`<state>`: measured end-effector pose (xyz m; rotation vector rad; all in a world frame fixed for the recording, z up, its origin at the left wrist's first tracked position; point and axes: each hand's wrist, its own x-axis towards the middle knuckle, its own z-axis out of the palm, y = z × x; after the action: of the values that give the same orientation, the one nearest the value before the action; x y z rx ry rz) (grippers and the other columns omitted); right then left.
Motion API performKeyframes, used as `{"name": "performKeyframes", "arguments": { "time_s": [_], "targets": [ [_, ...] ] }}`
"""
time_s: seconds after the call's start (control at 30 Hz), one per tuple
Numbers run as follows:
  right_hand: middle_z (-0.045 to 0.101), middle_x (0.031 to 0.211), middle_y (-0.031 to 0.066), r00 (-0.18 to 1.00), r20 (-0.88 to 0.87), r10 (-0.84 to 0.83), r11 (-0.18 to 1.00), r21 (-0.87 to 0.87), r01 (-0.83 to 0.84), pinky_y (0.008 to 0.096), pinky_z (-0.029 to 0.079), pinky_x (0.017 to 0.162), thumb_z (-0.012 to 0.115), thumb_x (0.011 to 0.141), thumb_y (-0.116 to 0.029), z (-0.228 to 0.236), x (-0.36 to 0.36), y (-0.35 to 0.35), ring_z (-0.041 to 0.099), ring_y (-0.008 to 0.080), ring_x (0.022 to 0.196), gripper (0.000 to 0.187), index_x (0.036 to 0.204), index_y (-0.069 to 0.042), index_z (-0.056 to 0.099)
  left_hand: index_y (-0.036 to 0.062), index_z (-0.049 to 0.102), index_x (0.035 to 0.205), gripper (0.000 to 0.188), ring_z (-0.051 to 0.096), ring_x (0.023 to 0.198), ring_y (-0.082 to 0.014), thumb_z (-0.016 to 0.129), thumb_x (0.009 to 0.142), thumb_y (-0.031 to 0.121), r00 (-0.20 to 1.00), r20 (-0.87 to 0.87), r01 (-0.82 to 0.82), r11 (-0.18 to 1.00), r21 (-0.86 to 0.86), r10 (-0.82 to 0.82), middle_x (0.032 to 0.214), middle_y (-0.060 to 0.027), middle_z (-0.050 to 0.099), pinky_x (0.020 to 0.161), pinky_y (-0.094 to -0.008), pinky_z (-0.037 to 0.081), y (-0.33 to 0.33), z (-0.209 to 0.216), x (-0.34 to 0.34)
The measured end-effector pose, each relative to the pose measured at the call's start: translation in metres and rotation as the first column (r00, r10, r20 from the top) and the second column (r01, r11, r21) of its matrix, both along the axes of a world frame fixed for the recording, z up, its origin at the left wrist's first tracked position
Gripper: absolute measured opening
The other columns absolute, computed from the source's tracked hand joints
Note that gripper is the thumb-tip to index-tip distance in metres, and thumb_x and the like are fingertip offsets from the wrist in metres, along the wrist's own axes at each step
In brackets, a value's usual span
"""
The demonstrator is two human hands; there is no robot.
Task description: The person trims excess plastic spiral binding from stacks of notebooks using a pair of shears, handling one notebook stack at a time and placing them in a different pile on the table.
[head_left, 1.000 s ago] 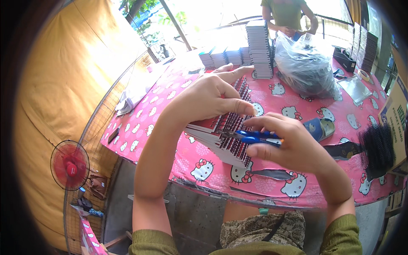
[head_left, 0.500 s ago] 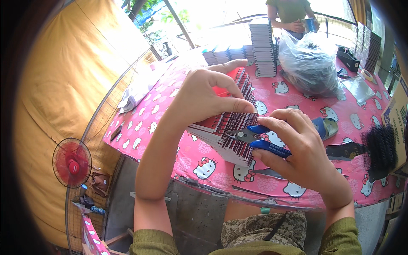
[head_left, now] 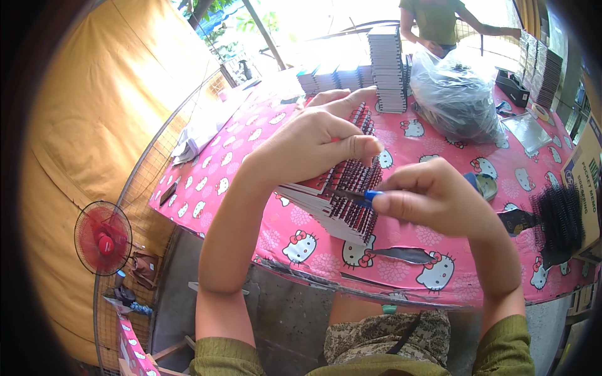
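A stack of spiral notebooks (head_left: 326,210) with red covers and dark coil bindings lies on the table in front of me. Across its top bends my left hand (head_left: 313,141), gripping the stack, with the thumb by the coils and some fingers stretched over the far side. My right hand (head_left: 433,197) is closed round blue-handled cutting pliers (head_left: 370,196). Their metal jaws point left and lie at the row of coils, below my left thumb. Most of the handles is hidden inside my right fist.
Tall notebook piles (head_left: 387,72) and a clear plastic bag (head_left: 454,103) of dark items stand at the back. Black coils (head_left: 557,216) lie by a cardboard box (head_left: 583,182) on the right. A torn pink cloth (head_left: 401,285) covers the table. Another person (head_left: 436,25) stands beyond.
My right hand has turned over, swinging the pliers so their handles are mostly covered. My left thumb has lifted slightly along the coils. The other person's arm now stretches right toward a wrapped pile.
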<state>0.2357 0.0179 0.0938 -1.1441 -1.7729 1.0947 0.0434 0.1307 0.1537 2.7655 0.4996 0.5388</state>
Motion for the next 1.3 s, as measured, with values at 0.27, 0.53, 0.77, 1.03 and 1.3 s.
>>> {"name": "performKeyframes", "arguments": {
  "time_s": [0.27, 0.53, 0.77, 1.03, 1.3],
  "targets": [
    [0.061, 0.091, 0.0106, 0.977, 0.000, -0.214, 0.754, 0.636, 0.165, 0.0363, 0.049, 0.073, 0.075, 0.081, -0.028, -0.034, -0.013, -0.011, 0.061, 0.0238, 0.087, 0.042, 0.109, -0.002, 0.058, 0.0038, 0.075, 0.083, 0.028, 0.056, 0.111, -0.0207, 0.064, 0.091, 0.028, 0.999, 0.038, 0.007, 0.997, -0.083, -0.004, 0.102, -0.0152, 0.069, 0.092, -0.0332, 0.043, 0.005, 0.001, -0.007],
    [0.062, 0.088, 0.0108, 0.945, 0.003, -0.328, 0.615, 0.759, 0.212, 0.0369, 0.048, 0.073, 0.078, 0.075, -0.024, -0.042, -0.023, -0.002, 0.061, 0.0256, 0.081, 0.038, 0.102, -0.002, 0.062, 0.0021, 0.074, 0.084, 0.021, 0.061, 0.075, -0.0088, 0.069, 0.087, 0.022, 0.998, 0.019, -0.056, 0.992, -0.116, 0.058, 0.075, -0.0048, 0.070, 0.073, -0.0258, 0.048, -0.003, 0.007, -0.004],
    [0.067, 0.082, 0.0066, 0.916, -0.390, 0.092, 0.956, -0.222, -0.190, 0.0275, 0.050, 0.068, 0.074, 0.084, -0.026, -0.034, 0.000, 0.020, 0.062, 0.0123, 0.072, 0.033, 0.100, 0.002, 0.064, 0.0011, 0.072, 0.082, 0.030, 0.060, 0.074, -0.0100, 0.064, 0.089, 0.029, 1.000, -0.002, 0.013, 0.996, -0.083, -0.013, 0.075, -0.0050, 0.068, 0.072, -0.0260, 0.048, 0.004, 0.005, -0.002],
    [0.059, 0.102, 0.0126, 0.935, 0.006, -0.355, 0.529, 0.825, 0.196, 0.0392, 0.048, 0.078, 0.082, 0.068, -0.023, -0.058, -0.016, 0.007, 0.058, 0.0302, 0.094, 0.050, 0.109, -0.004, 0.060, -0.0005, 0.070, 0.078, 0.040, 0.059, 0.070, -0.0101, 0.060, 0.092, 0.036, 0.998, -0.050, 0.019, 0.993, -0.119, -0.025, 0.073, -0.0044, 0.066, 0.069, -0.0249, 0.047, 0.003, 0.003, -0.004],
    [0.063, 0.069, 0.0010, 0.903, -0.423, 0.074, 0.955, -0.230, -0.186, 0.0221, 0.045, 0.053, 0.073, 0.085, -0.033, -0.037, -0.003, 0.023, 0.056, 0.0042, 0.060, 0.036, 0.081, 0.002, 0.067, -0.0034, 0.069, 0.080, 0.062, 0.063, 0.084, -0.0171, 0.037, 0.102, 0.044, 0.993, -0.067, 0.075, 0.971, -0.226, -0.092, 0.087, -0.0137, 0.070, 0.080, -0.0311, 0.047, 0.002, 0.001, -0.001]
  ]
}}
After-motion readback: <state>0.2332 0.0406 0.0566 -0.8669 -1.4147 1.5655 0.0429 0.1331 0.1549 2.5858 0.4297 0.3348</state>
